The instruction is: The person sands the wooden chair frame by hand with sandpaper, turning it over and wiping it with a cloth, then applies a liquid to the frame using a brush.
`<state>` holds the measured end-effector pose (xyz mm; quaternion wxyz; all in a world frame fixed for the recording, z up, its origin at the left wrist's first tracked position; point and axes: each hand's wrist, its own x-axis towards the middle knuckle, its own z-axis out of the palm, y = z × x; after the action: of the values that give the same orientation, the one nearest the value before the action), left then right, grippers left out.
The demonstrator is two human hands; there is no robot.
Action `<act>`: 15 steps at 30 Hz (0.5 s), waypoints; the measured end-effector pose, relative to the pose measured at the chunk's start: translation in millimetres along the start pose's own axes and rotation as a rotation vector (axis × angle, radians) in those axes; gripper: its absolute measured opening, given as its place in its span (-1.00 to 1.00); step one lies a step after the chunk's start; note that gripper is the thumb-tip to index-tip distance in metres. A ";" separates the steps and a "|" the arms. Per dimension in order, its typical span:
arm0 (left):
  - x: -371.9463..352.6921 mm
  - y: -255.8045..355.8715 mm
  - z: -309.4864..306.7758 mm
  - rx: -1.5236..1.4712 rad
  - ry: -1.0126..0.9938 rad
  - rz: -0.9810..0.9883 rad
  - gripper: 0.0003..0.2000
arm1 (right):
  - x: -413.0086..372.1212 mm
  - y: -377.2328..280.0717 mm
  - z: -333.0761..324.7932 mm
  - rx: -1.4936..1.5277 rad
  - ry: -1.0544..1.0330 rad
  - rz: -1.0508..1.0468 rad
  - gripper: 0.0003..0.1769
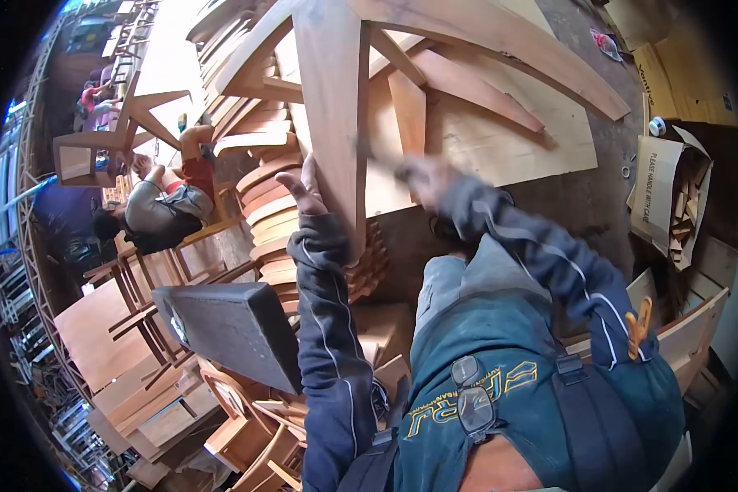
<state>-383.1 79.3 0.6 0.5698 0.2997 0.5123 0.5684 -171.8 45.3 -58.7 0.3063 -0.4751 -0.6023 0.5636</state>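
Note:
A pale wooden frame [333,90] with a broad straight leg and curved, branching arms stands before me at the top of the view. My left hand [305,190] grips the left edge of that leg near its lower end, thumb apart; some fingers are hidden by the wood. To the right of the leg, my right hand [431,179] is closed around a thin, dark hand tool [383,161]. Its tip reaches toward the leg's right edge, but motion blur hides the tool's exact kind. Loose tapered wooden pieces [477,88] lie on a light board [500,156] behind.
Stacked curved wooden parts [272,213] rise left of the frame. A black padded block [230,332] stands beside my left forearm. Another person [168,205] crouches at left near a similar frame [131,123]. On the right, a cardboard box [660,193] holds wood offcuts.

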 end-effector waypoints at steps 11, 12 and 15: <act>-4.3 -0.3 4.1 0.085 -0.075 -0.015 -0.50 | 151.9 59.1 -49.7 -0.166 0.711 0.071 -0.67; -5.0 0.4 9.1 0.196 -0.095 0.029 -0.50 | 123.7 68.1 -60.4 -0.106 0.755 0.091 -0.66; -23.4 22.9 35.3 0.893 -0.136 0.264 -0.29 | -25.1 81.1 -116.7 0.057 0.879 0.189 -0.64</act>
<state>-354.3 69.4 37.9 0.3399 0.6148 0.6257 0.3390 -38.7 60.5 -112.5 0.4932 -0.7136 -0.3534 0.3502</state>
